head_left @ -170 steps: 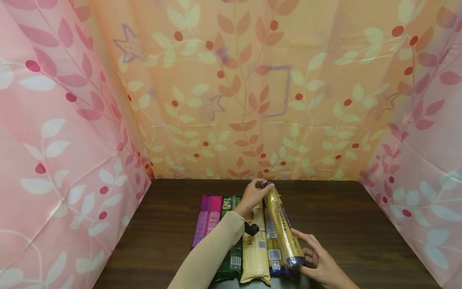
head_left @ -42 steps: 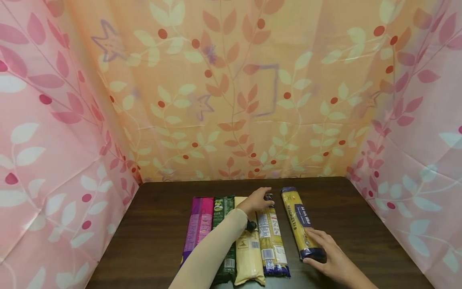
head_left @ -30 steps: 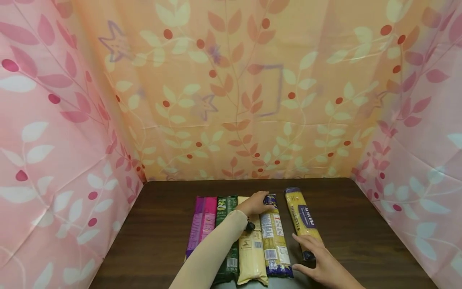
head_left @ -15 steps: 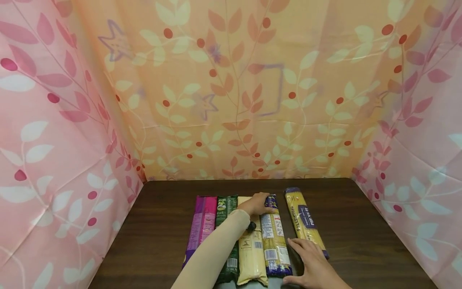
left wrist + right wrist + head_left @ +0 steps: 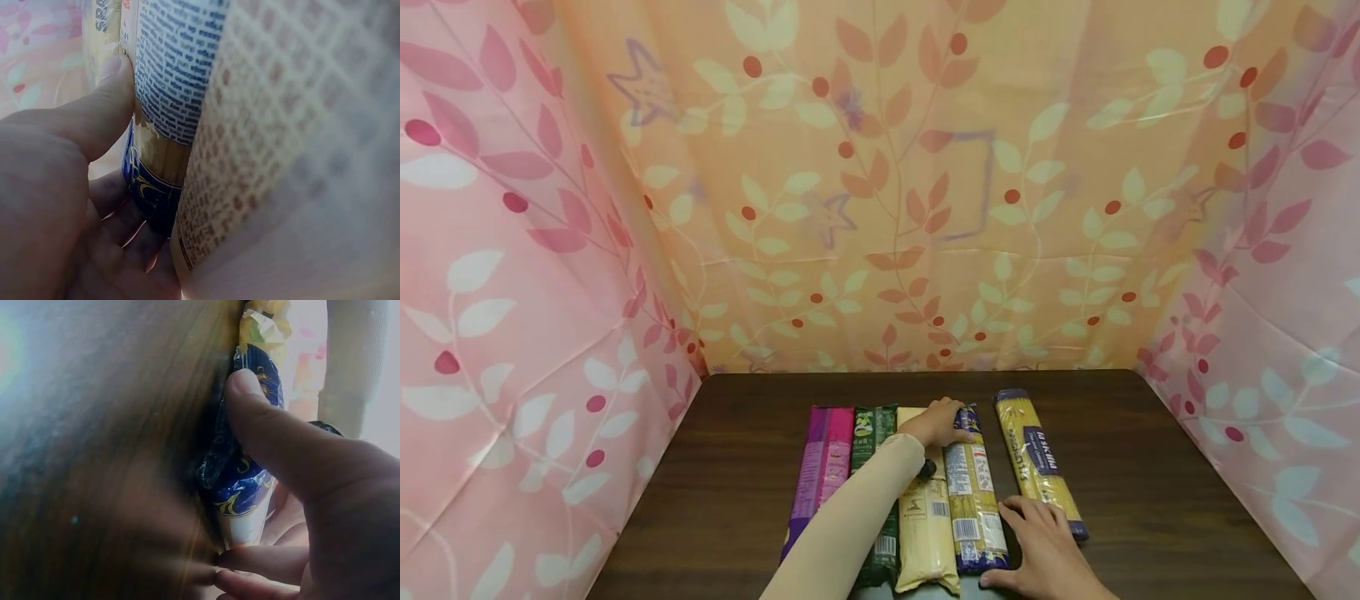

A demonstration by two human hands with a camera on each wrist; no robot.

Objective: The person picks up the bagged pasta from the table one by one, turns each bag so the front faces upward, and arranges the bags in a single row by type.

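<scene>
Fourth from the left in a side-by-side row lies a yellow spaghetti pack [image 5: 973,496] with blue ends and white labels. My left hand [image 5: 937,423] holds its far end; in the left wrist view the thumb [image 5: 106,103] presses its side and the fingers reach round the blue end. At the near end my right hand [image 5: 1043,550] grips the same pack, thumb [image 5: 250,394] against the blue wrapper [image 5: 240,481] and fingers on the side. Just left of it is a cream pasta pack [image 5: 927,533], partly under my left wrist.
A second yellow spaghetti pack [image 5: 1037,458], with a blue label, lies slanted to the right, apart from the row. Left of the cream pack are a green pack [image 5: 867,433] and a magenta-purple pack [image 5: 826,454], partly behind my left sleeve [image 5: 857,521]. Patterned curtains enclose the dark table [image 5: 715,483].
One spaghetti pack, earlier lifted by both hands off the row, now lies apart on the right. My right hand has let go of it and moved left to the remaining spaghetti pack.
</scene>
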